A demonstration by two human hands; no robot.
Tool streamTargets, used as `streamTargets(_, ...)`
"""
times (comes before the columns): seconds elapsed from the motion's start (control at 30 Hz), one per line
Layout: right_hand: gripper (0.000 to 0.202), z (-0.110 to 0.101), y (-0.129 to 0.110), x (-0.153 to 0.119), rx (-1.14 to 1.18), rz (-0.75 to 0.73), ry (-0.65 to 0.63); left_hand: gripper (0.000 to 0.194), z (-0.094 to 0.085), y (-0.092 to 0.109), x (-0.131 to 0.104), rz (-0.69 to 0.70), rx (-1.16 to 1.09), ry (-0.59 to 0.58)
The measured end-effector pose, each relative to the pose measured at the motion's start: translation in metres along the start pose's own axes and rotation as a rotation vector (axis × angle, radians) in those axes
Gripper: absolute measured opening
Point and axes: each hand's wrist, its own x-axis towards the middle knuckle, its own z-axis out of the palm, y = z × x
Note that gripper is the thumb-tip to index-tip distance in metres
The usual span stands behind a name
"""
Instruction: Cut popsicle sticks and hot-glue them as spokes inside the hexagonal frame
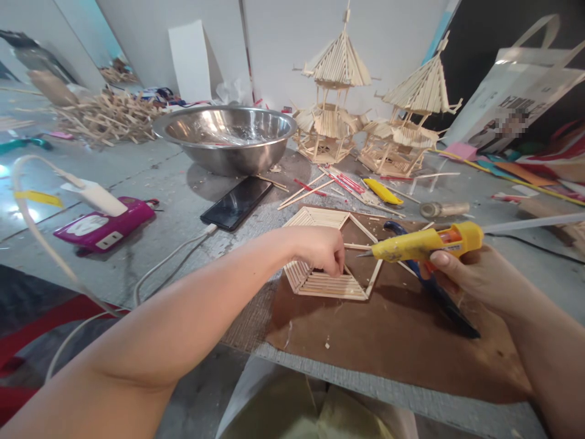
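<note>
My right hand (461,268) is wrapped around a yellow hot glue gun (425,242), its nozzle pointing left, apart from the stick work. A hexagonal frame of thin wooden sticks (331,285) lies on a brown board (338,329). Its left sections are filled with rows of sticks; the right ones show bare board. Over the middle of that frame is my left hand (322,249), fingers pinched together and pointing down. Whatever lies between those fingertips is hidden. Blue-handled scissors or pliers (439,292) rest on the board beneath the glue gun, partly covered.
Behind stand two stick pagodas (336,73) (411,97) and a steel bowl (228,137). A yellow cutter (382,191) lies among loose sticks. Left are a phone (237,202) on a cable and a purple power strip (109,225). A bin (256,396) sits below the table edge.
</note>
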Motion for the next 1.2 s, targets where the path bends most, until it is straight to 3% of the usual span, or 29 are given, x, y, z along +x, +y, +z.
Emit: streamTargets(1.2,0.044,0.0,-0.009,-0.001,-0.061,-0.028,-0.008,0.024,-0.001,-0.004,0.0,0.016,-0.061,-0.011)
